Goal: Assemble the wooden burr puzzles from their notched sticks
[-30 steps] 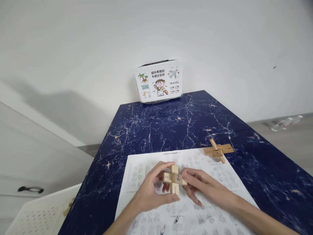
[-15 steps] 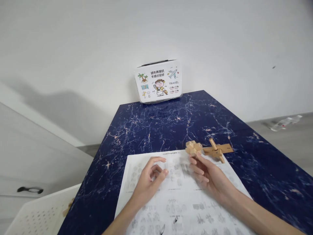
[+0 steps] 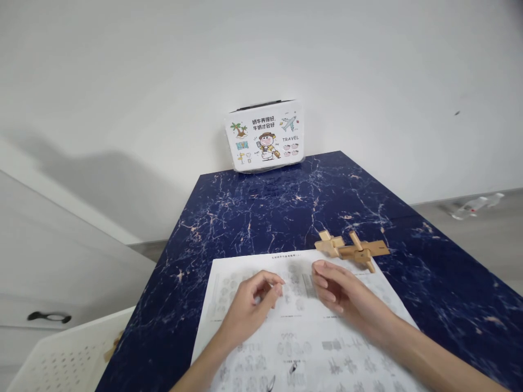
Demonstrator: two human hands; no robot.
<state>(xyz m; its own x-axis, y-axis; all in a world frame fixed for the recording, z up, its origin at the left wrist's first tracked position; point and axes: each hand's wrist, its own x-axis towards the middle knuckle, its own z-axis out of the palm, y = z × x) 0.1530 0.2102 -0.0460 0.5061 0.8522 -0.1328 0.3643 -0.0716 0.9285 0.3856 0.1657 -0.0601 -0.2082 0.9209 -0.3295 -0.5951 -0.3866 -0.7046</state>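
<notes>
Pale wood catches our eye first: the interlocking block puzzle (image 3: 329,244) rests at the far edge of the printed sheet (image 3: 296,326), just beside the flat wooden cross (image 3: 363,251), which has a round peg slanting through it (whether the two touch, we cannot tell). Our right hand (image 3: 347,291) is nearest to them, over the sheet and a little short of the puzzle, its fingers loosely bent and holding nothing. Our left hand (image 3: 251,302) is over the sheet's left half, also without anything in its grasp, thumb and forefinger curled toward each other with only a narrow space between. Beneath it all we have a dark blue, marble-patterned tabletop (image 3: 269,212). At its far end a white case (image 3: 265,136) with cartoon travel pictures stands upright by the pale wall (image 3: 368,81). Low on our left we see a white perforated basket (image 3: 87,326) with some wooden pieces (image 3: 110,354) partly hidden by the tabletop's edge, and on our right a clear bottle (image 3: 476,206), rather blurred, lies on the grey floor (image 3: 498,234).
</notes>
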